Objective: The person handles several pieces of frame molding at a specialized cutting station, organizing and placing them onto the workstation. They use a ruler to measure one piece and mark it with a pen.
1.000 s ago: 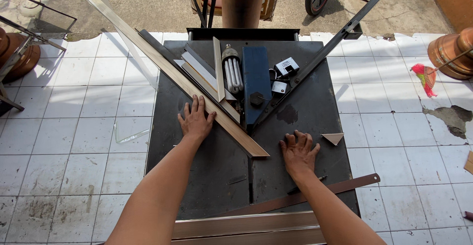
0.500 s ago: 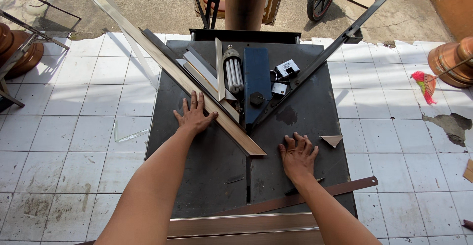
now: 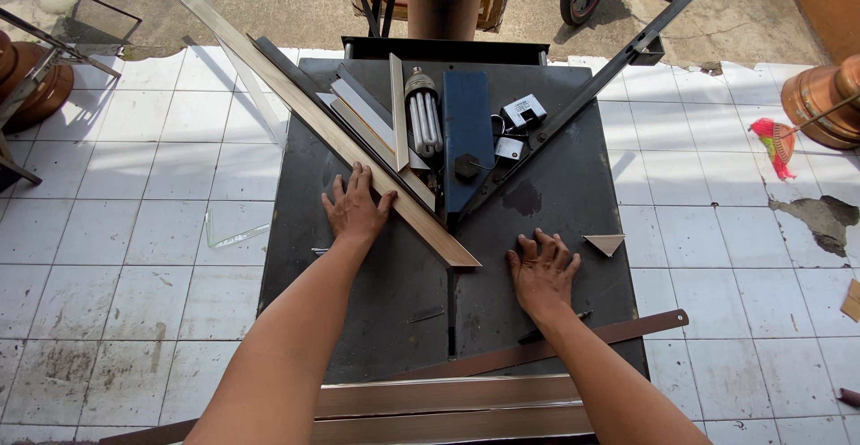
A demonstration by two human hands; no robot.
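- One long wooden strip (image 3: pixel 358 149) lies slantwise across the dark metal table (image 3: pixel 573 203), its cut end near the table's middle.
- Left hand (image 3: pixel 356 209): flat, fingers spread, pressing against the strip's near edge.
- Right hand (image 3: pixel 541 270): flat and open on the table, right of the strip's cut end, holding nothing.
- One small wooden triangle (image 3: pixel 606 243) sits just right of the right hand.
- One brown strip (image 3: pixel 573 342) lies behind the right wrist.
- Two more strips (image 3: pixel 448 409) rest at the table's near edge.
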